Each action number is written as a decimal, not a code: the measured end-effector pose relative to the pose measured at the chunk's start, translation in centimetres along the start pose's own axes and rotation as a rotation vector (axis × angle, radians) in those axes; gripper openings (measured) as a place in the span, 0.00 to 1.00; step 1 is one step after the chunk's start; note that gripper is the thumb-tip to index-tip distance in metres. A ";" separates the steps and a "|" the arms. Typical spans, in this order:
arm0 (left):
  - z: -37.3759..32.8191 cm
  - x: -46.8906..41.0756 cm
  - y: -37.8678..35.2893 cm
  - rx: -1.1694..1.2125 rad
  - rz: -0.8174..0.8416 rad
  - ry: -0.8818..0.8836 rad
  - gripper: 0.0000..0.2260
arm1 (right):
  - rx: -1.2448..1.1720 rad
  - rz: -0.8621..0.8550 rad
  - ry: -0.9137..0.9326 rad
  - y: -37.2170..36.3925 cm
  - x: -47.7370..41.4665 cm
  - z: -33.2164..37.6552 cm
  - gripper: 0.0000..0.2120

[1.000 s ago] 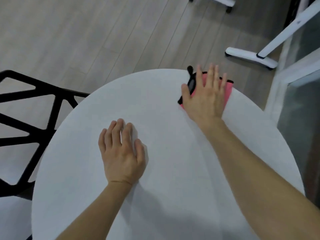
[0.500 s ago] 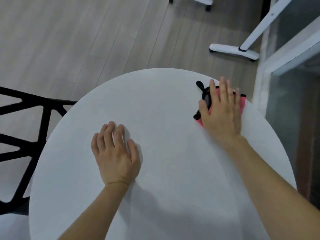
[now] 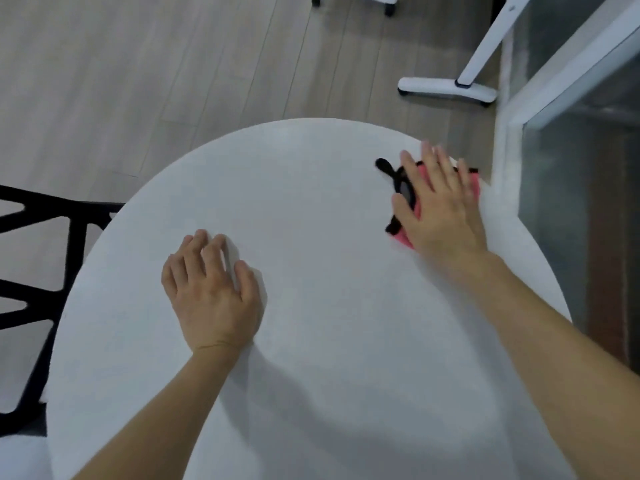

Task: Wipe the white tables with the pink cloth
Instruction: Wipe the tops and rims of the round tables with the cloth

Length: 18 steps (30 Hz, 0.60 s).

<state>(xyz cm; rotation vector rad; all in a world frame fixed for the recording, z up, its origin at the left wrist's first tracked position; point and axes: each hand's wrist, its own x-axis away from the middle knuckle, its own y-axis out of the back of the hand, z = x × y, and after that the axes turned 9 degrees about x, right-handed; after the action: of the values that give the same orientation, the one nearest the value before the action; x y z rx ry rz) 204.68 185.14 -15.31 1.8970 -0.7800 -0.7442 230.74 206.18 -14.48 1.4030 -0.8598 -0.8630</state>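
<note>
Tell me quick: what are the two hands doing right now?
Left hand: open, resting on the white table, holding nothing.
Right hand: open, fingers flat, pressing the pink cloth onto the table.

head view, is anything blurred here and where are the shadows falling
In the head view, the right hand is smeared with blur at its fingertips, over the pink cloth. The left hand is sharper. Soft grey shadows lie on the white table beside the left hand and between the forearms. No harsh glare on the tabletop.
</note>
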 end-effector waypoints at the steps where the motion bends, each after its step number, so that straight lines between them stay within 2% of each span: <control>1: 0.0 0.0 -0.1 0.003 0.005 0.000 0.21 | 0.024 0.018 -0.073 0.1 2.0 -1.7 0.32; 3: -0.1 -0.1 0.1 0.004 0.005 -0.010 0.21 | 0.070 0.001 -0.162 -0.2 2.7 -1.1 0.33; 5: -0.1 -0.1 0.0 0.012 0.007 -0.020 0.21 | 0.074 -0.022 -0.138 -0.4 -0.9 3.1 0.34; 8: 0.0 -0.2 -0.2 -0.051 0.002 -0.048 0.20 | 0.011 0.011 0.079 -0.3 -7.7 11.8 0.36; 10: -0.1 0.1 0.0 -0.105 0.010 -0.107 0.19 | -0.031 0.051 0.216 0.4 -9.5 14.8 0.35; 13: -0.9 0.5 0.2 -0.161 0.014 -0.176 0.14 | -0.052 0.003 0.272 -0.3 -7.8 10.4 0.34; 16: -5.0 3.0 0.2 -0.078 0.032 -0.117 0.14 | -0.058 -0.069 0.143 -0.7 0.5 0.8 0.34; 18: -9.2 5.9 -0.5 -0.003 0.080 -0.117 0.17 | -0.009 -0.018 0.180 0.0 7.5 -4.2 0.34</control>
<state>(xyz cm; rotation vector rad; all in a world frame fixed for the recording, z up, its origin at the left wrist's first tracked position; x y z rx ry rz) 215.43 185.57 -13.18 1.8211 -0.9218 -0.8115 237.81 201.34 -14.55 1.4584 -0.7066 -0.7399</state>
